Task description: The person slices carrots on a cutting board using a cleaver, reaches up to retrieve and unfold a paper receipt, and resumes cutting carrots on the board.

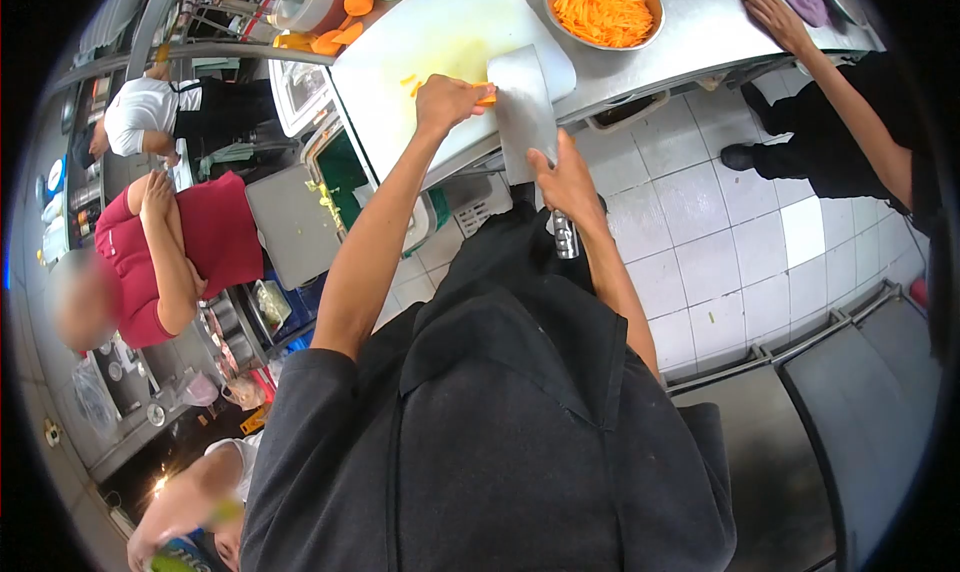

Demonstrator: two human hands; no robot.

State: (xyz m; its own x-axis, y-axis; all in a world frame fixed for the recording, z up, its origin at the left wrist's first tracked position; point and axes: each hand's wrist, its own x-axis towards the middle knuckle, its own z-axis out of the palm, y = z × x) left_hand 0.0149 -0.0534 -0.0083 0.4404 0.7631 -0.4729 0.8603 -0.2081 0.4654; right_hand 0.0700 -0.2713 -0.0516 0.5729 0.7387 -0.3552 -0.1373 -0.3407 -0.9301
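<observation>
My left hand (450, 104) is closed on an orange carrot piece (487, 98) over the white cutting board (390, 52). Its fingertips are right beside the broad blade of a cleaver (525, 107). My right hand (568, 180) wraps round the cleaver near its metal handle, which points back toward my body. The blade reaches across the board's near edge, its flat side facing up to me. A few small carrot bits (408, 80) lie on the board left of my left hand.
A metal bowl (657, 30) of shredded carrot (605, 12) stands behind the board. Carrot chunks (335, 42) and a plastic tub (302, 4) sit at the back left. A co-worker's hand (770, 17) rests on the steel counter at right. A person in red (190, 247) is at left.
</observation>
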